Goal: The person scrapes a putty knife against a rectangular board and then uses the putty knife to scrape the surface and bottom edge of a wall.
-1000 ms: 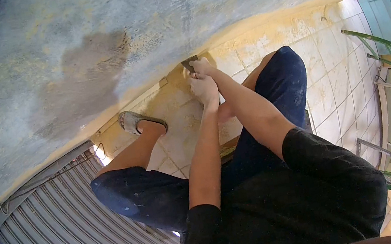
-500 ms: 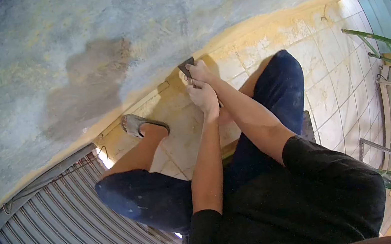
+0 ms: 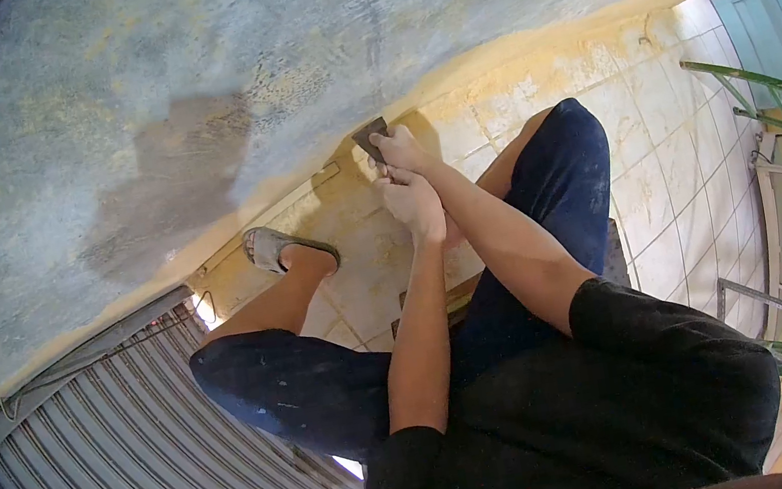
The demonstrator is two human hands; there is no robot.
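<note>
A dark flat blade, like a scraper [image 3: 370, 140], has its edge against the foot of the blue-grey wall [image 3: 304, 65]. My right hand [image 3: 403, 149] is wrapped round its handle end, with a finger lying on the blade. Just below it, my left hand [image 3: 413, 203] is closed near the lower end of the tool, close against my right wrist; what its fingers grip is mostly hidden. Yellow patches stain the pale floor tiles [image 3: 634, 112] beside the wall.
A ribbed metal shutter [image 3: 169, 450] is at the lower left. My sandalled foot [image 3: 269, 253] rests near the wall. Green metal frames [image 3: 761, 78] and a blue door [image 3: 778, 25] stand at the right. Something like a low seat [image 3: 615, 256] is under me.
The blade has turned slightly and shows more of its flat face. Both hands have shifted a little, and the shadow on the wall has changed shape.
</note>
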